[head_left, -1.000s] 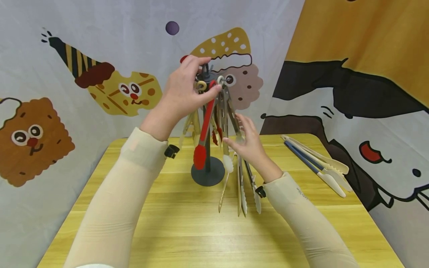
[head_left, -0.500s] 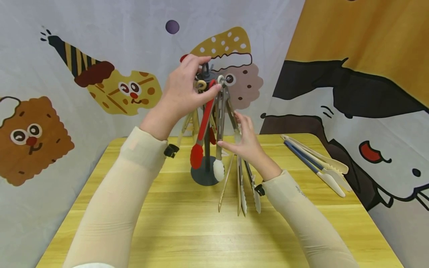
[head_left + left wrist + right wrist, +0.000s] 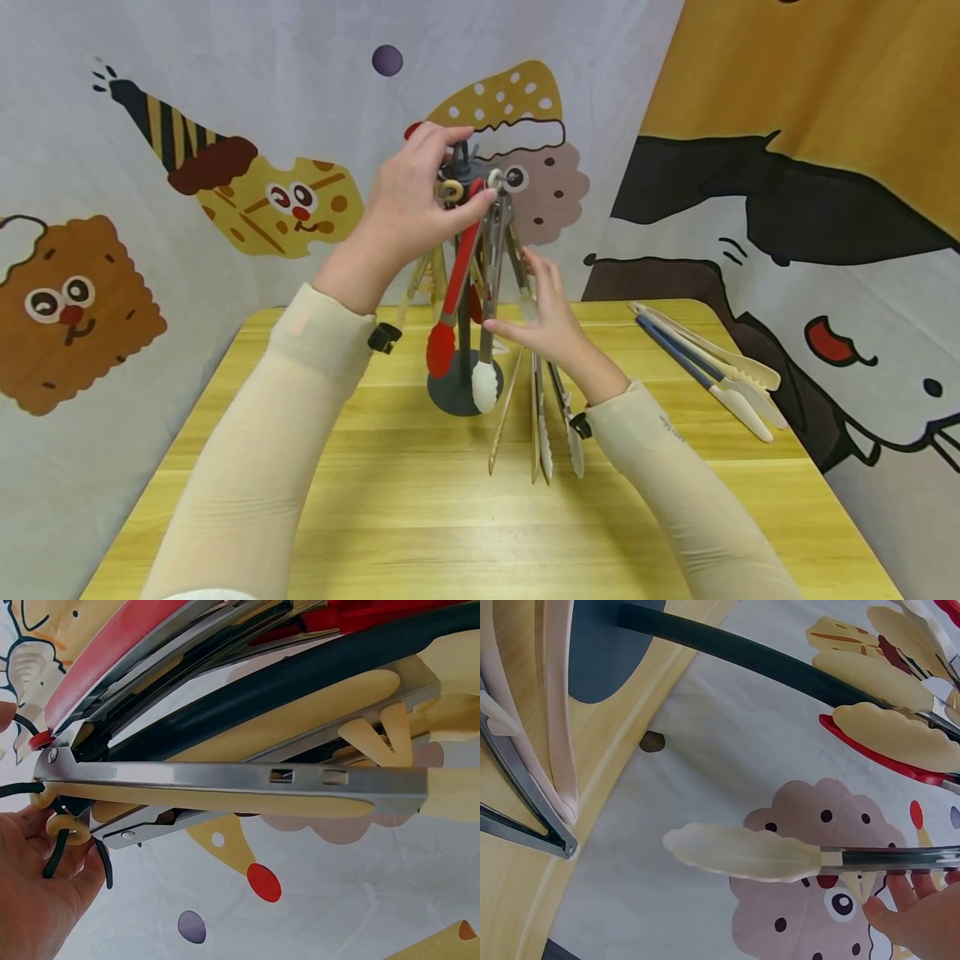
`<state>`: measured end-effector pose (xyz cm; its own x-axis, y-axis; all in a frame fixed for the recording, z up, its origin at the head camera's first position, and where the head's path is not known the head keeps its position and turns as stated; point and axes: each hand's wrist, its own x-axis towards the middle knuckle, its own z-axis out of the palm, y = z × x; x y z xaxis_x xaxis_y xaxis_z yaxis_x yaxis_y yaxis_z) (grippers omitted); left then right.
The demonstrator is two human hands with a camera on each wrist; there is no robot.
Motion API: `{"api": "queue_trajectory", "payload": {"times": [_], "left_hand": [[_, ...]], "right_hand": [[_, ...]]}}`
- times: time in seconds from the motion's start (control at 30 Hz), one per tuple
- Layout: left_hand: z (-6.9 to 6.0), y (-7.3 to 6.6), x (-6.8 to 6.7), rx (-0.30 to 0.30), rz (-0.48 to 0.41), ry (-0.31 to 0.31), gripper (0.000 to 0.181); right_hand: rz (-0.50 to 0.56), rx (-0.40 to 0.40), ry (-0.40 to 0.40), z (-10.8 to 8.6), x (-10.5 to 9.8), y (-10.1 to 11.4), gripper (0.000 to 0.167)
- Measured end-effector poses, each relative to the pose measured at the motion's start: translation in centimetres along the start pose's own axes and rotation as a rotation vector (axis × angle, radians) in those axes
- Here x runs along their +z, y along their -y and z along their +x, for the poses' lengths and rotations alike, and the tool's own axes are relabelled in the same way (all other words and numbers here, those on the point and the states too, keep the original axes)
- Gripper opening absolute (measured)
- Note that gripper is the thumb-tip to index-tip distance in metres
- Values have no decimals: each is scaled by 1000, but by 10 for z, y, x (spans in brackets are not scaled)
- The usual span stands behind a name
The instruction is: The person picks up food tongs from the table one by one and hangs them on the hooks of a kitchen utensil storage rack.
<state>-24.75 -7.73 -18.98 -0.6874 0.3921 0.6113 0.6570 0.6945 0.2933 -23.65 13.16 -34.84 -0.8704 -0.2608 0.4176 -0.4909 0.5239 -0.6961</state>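
Observation:
In the head view, my left hand (image 3: 420, 187) curls its thumb and fingers round the hooked top of a dark stand (image 3: 463, 393); its fingers lie behind the hooks (image 3: 56, 855) in the left wrist view. White-tipped metal tongs (image 3: 489, 275) and red tongs (image 3: 459, 279) hang there. Spread wide, my right hand (image 3: 555, 325) touches the white-tipped tongs with its thumb, while its fingers lie beside another metal arm (image 3: 516, 258). The right wrist view shows a pale scalloped tip (image 3: 742, 853) with the right hand's fingers by the metal behind it. The exact contact there is unclear.
Several tongs (image 3: 538, 417) stand on the wooden table (image 3: 450, 517) below my right hand. Blue-handled and beige tongs (image 3: 705, 358) lie at the table's right side. Yellow-ringed tongs (image 3: 438, 283) hang on the stand's left. A patterned cloth (image 3: 300, 67) hangs behind.
The white-tipped tongs' lower end has swung left, with my right thumb beside it. The red tongs have shifted slightly left. My left hand has stayed at the stand's top.

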Motion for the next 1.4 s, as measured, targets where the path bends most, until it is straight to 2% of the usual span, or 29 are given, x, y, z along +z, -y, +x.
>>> {"api": "queue_trajectory", "payload": {"times": [0.27, 0.53, 0.7, 0.93, 1.13, 1.4], "left_hand": [[0, 1, 1, 9, 4, -8, 66], [0, 0, 1, 3, 1, -8, 66], [0, 0, 1, 3, -4, -8, 67], [0, -1, 2, 2, -13, -8, 67], [0, -1, 3, 8, 12, -23, 67], [0, 1, 5, 19, 6, -47, 67]], "right_hand": [[24, -17, 14, -5, -4, -7, 98], [110, -26, -73, -14, -11, -26, 80], [117, 28, -93, -22, -16, -38, 73], [56, 117, -73, -31, -24, -55, 74], [-51, 208, -24, -40, -38, -83, 79], [-180, 285, -35, -52, -61, -119, 84]]}}
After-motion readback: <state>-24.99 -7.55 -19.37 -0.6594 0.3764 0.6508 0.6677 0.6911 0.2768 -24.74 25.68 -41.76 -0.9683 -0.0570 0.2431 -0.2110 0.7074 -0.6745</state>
